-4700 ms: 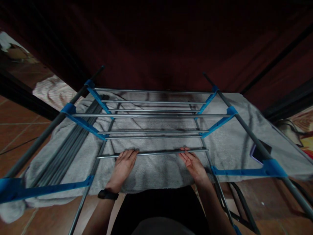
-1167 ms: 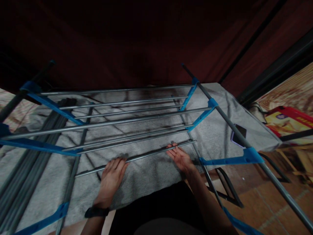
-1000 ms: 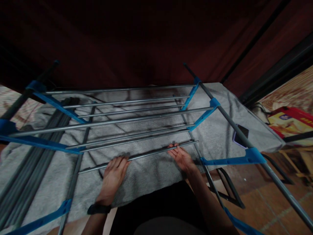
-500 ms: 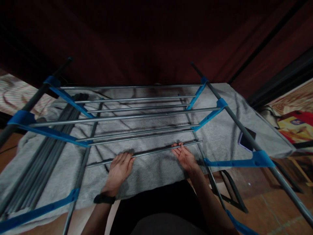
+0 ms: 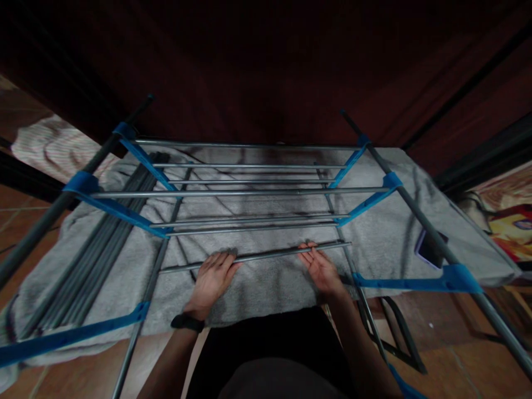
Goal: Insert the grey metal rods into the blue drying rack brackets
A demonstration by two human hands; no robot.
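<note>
A loose grey metal rod [image 5: 266, 256] lies across a grey towel [image 5: 257, 282] on the floor. My left hand [image 5: 213, 280], with a black watch on its wrist, rests flat with its fingertips on the rod's left part. My right hand [image 5: 322, 269] lies palm up with its fingertips at the rod's right part. Neither hand is closed around the rod. A rack frame [image 5: 257, 192] of grey rods and blue plastic brackets stands over the towel, just beyond my hands.
A bundle of spare grey rods [image 5: 95, 249] lies on the towel at the left. A phone [image 5: 430, 249] sits on the towel at the right. A black metal frame [image 5: 394, 338] lies on the tiled floor near my right arm. Dark red curtain behind.
The view has swung from the right back toward the centre. My hands stay on the rod, which looks hardly moved on the towel.
</note>
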